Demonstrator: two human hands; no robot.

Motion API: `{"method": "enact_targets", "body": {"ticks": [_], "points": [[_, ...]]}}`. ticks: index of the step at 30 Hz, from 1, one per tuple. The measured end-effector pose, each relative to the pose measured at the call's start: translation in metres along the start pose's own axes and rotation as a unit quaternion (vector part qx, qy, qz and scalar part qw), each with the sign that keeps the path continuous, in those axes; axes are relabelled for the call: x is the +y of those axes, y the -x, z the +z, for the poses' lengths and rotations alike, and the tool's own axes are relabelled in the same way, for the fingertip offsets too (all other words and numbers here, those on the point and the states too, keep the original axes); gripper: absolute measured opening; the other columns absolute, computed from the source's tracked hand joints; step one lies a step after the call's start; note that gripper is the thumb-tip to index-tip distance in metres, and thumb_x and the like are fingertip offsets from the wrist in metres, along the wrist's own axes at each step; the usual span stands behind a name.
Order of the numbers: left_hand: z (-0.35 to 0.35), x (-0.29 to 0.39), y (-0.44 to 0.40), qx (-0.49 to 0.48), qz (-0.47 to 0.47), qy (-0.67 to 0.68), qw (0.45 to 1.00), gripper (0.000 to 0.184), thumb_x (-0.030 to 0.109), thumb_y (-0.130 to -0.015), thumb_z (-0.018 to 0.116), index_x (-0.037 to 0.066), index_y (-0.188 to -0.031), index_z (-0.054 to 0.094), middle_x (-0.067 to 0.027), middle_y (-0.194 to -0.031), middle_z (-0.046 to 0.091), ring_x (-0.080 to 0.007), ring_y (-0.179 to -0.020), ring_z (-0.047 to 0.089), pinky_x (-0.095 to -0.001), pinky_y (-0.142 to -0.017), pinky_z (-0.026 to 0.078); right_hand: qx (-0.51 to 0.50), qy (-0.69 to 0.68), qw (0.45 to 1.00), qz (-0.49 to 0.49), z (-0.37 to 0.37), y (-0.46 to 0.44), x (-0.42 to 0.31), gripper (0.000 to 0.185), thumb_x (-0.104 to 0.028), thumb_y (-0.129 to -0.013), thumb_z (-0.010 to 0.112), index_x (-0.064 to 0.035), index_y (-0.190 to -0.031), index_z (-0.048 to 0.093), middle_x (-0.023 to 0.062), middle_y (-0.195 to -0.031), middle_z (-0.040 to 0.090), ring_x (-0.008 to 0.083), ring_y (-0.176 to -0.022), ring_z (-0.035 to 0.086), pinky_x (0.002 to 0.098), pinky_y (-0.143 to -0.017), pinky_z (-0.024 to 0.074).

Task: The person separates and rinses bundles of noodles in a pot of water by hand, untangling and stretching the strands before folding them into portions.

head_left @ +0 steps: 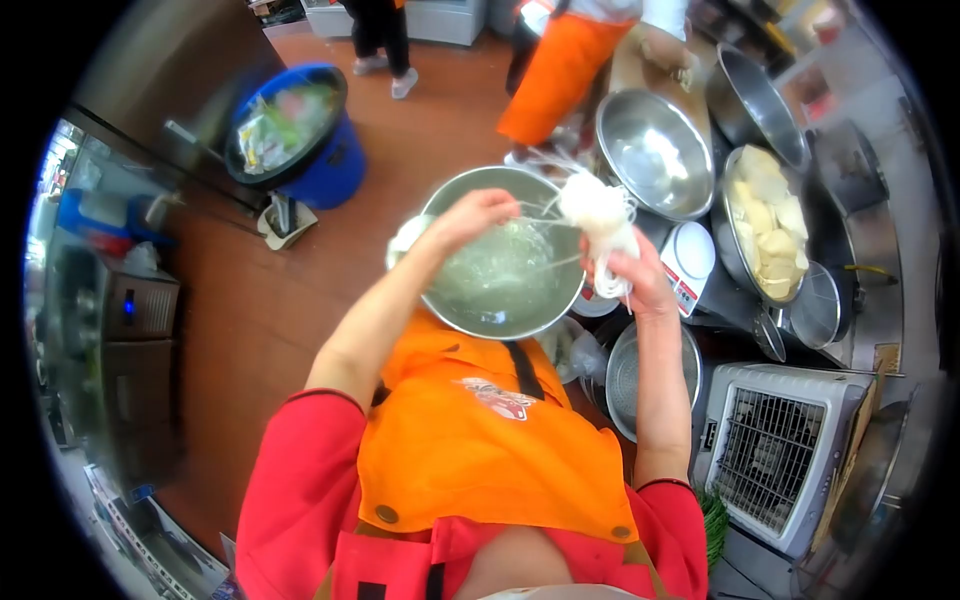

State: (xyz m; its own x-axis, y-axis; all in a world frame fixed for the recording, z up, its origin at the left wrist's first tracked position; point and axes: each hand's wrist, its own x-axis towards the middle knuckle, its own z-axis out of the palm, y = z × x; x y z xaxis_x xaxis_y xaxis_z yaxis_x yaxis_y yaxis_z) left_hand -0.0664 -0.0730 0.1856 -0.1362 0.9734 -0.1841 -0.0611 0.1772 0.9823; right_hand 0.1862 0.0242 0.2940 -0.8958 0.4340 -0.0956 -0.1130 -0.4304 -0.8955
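A bundle of white noodle-like strands hangs over the right side of a metal bowl that has cloudy, pale liquid in it. My right hand is wrapped round the lower part of the bundle. Above the bowl, my left hand has its fingers pinched on a few thin strands that stretch across to the bundle. A white cloth-like thing lies at the bowl's left rim, below my left wrist.
Right of the bowl are an empty steel bowl, a white scale, a bowl of pale yellow pieces and a colander. A blue bin stands at the upper left. Beyond, a person in an orange apron works at the counter.
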Motion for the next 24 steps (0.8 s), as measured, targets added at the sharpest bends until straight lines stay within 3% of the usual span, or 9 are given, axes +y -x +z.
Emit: {"method": "enact_targets", "body": {"ticks": [2,6,9,13,16,19,24], "points": [[-0.012,-0.026,-0.009,0.017,-0.018,-0.024,0.999,0.02,0.024,-0.089,0.056,0.006,-0.093,0.064,0.0016,-0.085,0.06,-0.0096,-0.083,0.051,-0.0261,-0.08,0.041,-0.008,0.023,1.0,-0.013,-0.003,-0.004,-0.012,0.048,-0.016,-0.078,0.068,0.0032,-0.118,0.049,0.0115,-0.099,0.062,0.0169,-0.082,0.062,0.0289,-0.073,0.0505],[0.001,-0.032,-0.005,-0.016,0.01,0.042,0.999,0.02,0.024,-0.09,0.056,0.005,-0.092,0.064,0.0009,-0.082,0.059,-0.0106,-0.081,0.051,-0.0262,-0.079,0.042,-0.002,0.058,0.998,-0.014,-0.002,-0.012,-0.024,0.045,-0.016,-0.08,0.066,0.0052,-0.116,0.05,0.0117,-0.098,0.061,0.0166,-0.08,0.061,0.0286,-0.072,0.0497],[0.005,-0.045,-0.007,-0.043,0.0,0.0,0.999,0.014,0.019,-0.092,0.055,0.005,-0.091,0.061,0.0038,-0.082,0.057,-0.0068,-0.076,0.048,-0.0222,-0.075,0.04,-0.007,0.037,0.999,-0.017,0.002,-0.016,-0.032,0.044,-0.016,-0.08,0.066,0.0057,-0.115,0.049,0.0128,-0.098,0.061,0.0174,-0.08,0.061,0.0296,-0.072,0.0502],[0.005,-0.047,-0.006,-0.039,0.003,-0.071,0.997,0.016,0.019,-0.091,0.054,0.005,-0.089,0.062,0.0039,-0.078,0.057,-0.0074,-0.074,0.049,-0.0234,-0.071,0.041,0.001,0.032,0.999,-0.014,0.006,-0.019,-0.042,0.044,-0.015,-0.08,0.065,0.0062,-0.115,0.049,0.0139,-0.098,0.061,0.0186,-0.08,0.061,0.0304,-0.07,0.0508],[-0.004,-0.036,0.002,-0.028,-0.035,-0.211,0.977,0.018,0.02,-0.091,0.053,0.005,-0.089,0.062,0.0023,-0.078,0.058,-0.0085,-0.074,0.05,-0.025,-0.07,0.042,0.022,0.047,0.998,-0.023,0.01,-0.017,-0.055,0.045,-0.014,-0.078,0.066,0.0065,-0.114,0.049,0.0146,-0.097,0.061,0.0193,-0.077,0.062,0.0297,-0.067,0.0511],[-0.009,-0.073,0.0,-0.019,-0.038,-0.136,0.99,0.019,0.021,-0.091,0.052,0.005,-0.089,0.062,0.0007,-0.076,0.058,-0.01,-0.073,0.05,-0.026,-0.07,0.043,0.03,0.05,0.998,-0.032,0.008,-0.018,-0.064,0.046,-0.014,-0.077,0.067,0.0065,-0.114,0.05,0.0152,-0.095,0.061,0.0199,-0.075,0.062,0.0295,-0.064,0.0512],[-0.011,-0.104,0.002,-0.003,-0.045,-0.168,0.985,0.021,0.024,-0.087,0.055,0.007,-0.091,0.066,-0.0057,-0.076,0.063,-0.0161,-0.073,0.057,-0.032,-0.069,0.046,0.021,0.069,0.996,-0.044,0.013,-0.018,-0.08,0.048,-0.016,-0.076,0.067,0.0067,-0.114,0.05,0.015,-0.094,0.061,0.0194,-0.074,0.062,0.0286,-0.062,0.0507]]}}
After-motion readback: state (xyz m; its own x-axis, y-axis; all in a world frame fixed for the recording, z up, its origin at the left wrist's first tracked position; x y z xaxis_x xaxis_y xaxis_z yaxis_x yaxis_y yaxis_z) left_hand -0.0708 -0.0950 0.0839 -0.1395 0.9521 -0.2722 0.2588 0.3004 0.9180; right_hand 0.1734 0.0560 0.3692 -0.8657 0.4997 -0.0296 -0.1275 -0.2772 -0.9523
